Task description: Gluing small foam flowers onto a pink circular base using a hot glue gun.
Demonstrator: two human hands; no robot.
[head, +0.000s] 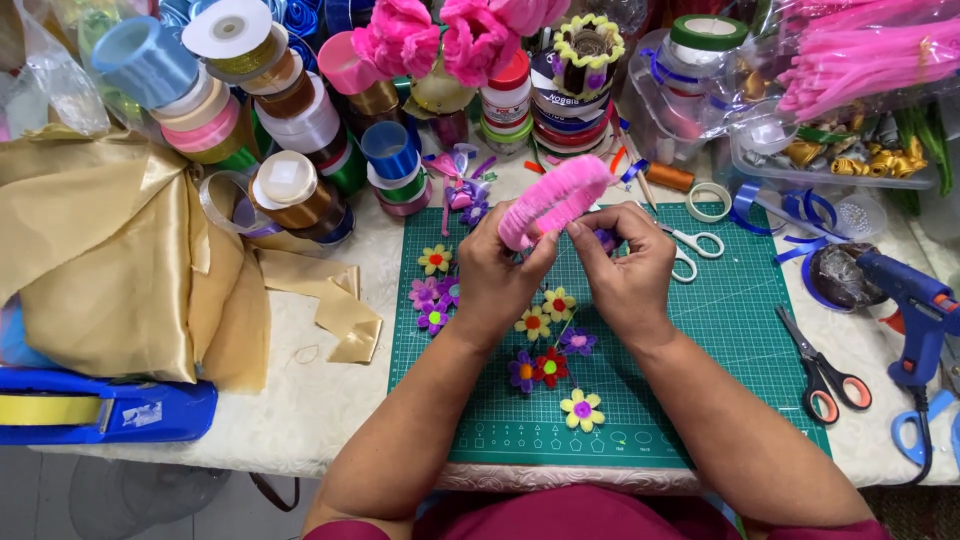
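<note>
A fuzzy pink pipe-cleaner coil (556, 198) is held up over the green cutting mat (730, 330). My left hand (497, 270) grips its lower left end. My right hand (622, 268) pinches the coil from the right side with thumb and fingers. Below my hands, several small felt flowers lie on the mat, among them a yellow one (582, 408), a red one (550, 366) and a purple one (433, 318).
Ribbon spools (290, 120) crowd the back left, gold satin cloth (110, 260) lies at the left. White-handled scissors (692, 248) and orange-handled scissors (828, 378) lie at the mat's right. A blue glue gun (915, 310) stands at the right edge, pink stems (860, 60) behind.
</note>
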